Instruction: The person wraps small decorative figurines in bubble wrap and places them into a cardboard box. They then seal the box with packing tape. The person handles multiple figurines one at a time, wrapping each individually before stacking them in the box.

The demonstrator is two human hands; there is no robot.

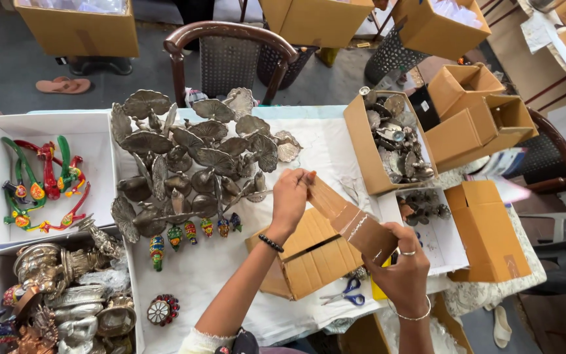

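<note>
Both hands busy here: left hand (289,196) pinching the far end of the brown tape strip (335,206), right hand (402,262) gripping the near end. Strip stretched just above the cardboard box (309,259). Best kept taut and straight, probably, then pressed down along the flap seam.

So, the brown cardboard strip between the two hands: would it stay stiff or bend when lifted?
The cardboard strip probably bends easily: it looks thin and creased. It seems light, since the left hand pinches one end by fingertips while the right hand grips the other.
</note>
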